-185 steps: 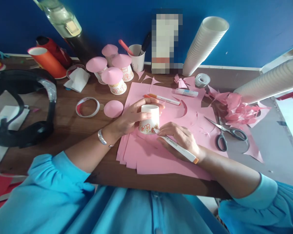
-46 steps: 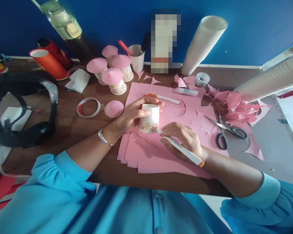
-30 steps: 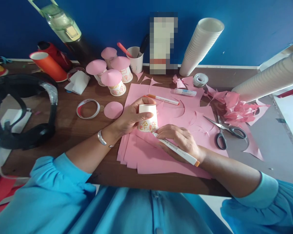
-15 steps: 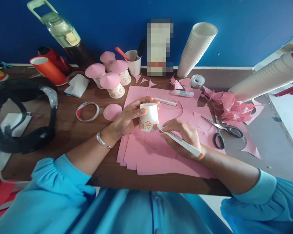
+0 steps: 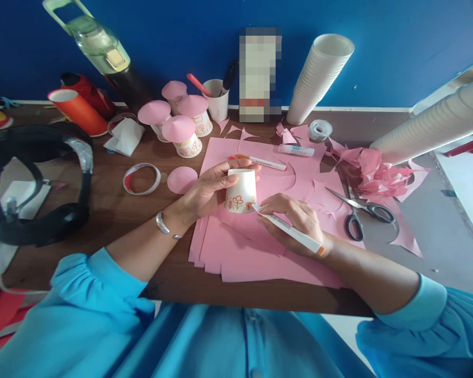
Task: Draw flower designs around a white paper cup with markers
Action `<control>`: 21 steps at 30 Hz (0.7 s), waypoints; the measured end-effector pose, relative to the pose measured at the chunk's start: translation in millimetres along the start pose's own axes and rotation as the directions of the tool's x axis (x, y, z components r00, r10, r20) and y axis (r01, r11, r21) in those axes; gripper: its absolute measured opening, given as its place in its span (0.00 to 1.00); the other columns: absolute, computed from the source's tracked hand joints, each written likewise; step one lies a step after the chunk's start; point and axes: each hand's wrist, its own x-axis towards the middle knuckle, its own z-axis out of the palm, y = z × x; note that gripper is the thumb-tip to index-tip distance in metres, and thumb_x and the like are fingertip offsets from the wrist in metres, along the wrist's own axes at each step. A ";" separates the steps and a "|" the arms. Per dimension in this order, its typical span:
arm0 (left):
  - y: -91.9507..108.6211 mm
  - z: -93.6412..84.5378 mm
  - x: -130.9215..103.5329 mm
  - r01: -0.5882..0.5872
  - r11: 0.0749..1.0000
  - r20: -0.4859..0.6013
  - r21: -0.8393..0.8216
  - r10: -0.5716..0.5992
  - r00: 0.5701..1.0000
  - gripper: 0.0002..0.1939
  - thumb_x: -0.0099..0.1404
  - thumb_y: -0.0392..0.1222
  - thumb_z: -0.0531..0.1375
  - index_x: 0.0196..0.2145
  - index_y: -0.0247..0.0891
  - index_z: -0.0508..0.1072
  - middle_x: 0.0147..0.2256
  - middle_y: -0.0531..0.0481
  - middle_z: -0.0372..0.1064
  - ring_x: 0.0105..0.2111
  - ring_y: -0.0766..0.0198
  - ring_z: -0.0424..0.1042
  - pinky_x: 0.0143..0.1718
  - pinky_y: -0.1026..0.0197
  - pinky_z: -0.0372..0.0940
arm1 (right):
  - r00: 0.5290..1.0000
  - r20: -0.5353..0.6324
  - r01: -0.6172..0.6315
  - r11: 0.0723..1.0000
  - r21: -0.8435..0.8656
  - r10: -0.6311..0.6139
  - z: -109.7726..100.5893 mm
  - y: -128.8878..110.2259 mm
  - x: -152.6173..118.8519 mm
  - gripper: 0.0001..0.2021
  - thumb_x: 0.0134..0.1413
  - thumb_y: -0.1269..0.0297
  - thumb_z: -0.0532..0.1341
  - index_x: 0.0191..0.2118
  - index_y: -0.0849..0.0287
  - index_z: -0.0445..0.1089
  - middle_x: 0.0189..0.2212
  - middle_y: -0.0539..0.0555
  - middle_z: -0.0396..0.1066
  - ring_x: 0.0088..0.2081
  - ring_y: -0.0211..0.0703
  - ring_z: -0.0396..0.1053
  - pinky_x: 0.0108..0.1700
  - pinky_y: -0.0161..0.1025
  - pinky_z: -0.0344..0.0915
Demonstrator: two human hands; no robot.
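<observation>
My left hand [image 5: 216,189] is closed round a white paper cup [image 5: 242,186], held upside down above pink paper sheets [image 5: 244,252]. Flowers in red and orange line the cup's lower band. My right hand [image 5: 293,220] grips a white marker [image 5: 295,233] with an orange end, its tip at the right side of the flower band. Just behind the cup, another marker [image 5: 270,164] lies on the paper. Left of my left hand is a pink paper disc [image 5: 182,180]. Further back stand several decorated cups with pink cone roofs [image 5: 178,129].
Scissors [image 5: 354,207] and crumpled pink scraps [image 5: 381,173] lie at the right. Stacked paper cups [image 5: 318,79] stand at the back near a clear tape roll [image 5: 320,129]. On the left are a tape ring [image 5: 142,179], black headgear [image 5: 79,194] and a tall bottle [image 5: 106,58].
The cup has shifted very slightly to the right and turned a little in my left hand. My right hand keeps the marker at the flower band, nearly unmoved.
</observation>
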 end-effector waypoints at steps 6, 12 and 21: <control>-0.8 -0.2 0.2 -0.004 1.000 0.005 0.013 0.004 1.000 0.25 0.67 0.49 0.74 0.58 0.40 0.80 0.68 0.36 0.73 0.63 0.41 0.77 0.59 0.47 0.74 | 1.000 0.011 0.016 1.000 0.008 -0.016 0.3 0.4 0.6 0.05 0.73 0.69 0.65 0.49 0.55 0.70 0.37 0.52 0.83 0.38 0.42 0.84 0.36 0.36 0.79; 0.0 0.0 -0.1 0.008 1.000 0.010 0.021 -0.008 1.000 0.25 0.67 0.51 0.74 0.58 0.40 0.79 0.67 0.36 0.74 0.64 0.40 0.77 0.58 0.46 0.75 | 1.000 0.023 0.006 1.000 0.022 -0.007 1.1 1.6 -2.0 0.05 0.73 0.70 0.65 0.49 0.54 0.71 0.38 0.52 0.83 0.40 0.43 0.85 0.37 0.38 0.81; -0.2 0.5 -0.1 0.022 1.000 0.004 0.011 -0.022 1.000 0.25 0.66 0.50 0.74 0.58 0.40 0.80 0.66 0.36 0.75 0.64 0.40 0.77 0.60 0.45 0.74 | 0.999 0.028 -0.021 0.999 0.033 0.020 2.4 2.9 -3.6 0.06 0.74 0.70 0.65 0.51 0.54 0.70 0.41 0.53 0.84 0.43 0.42 0.85 0.42 0.38 0.82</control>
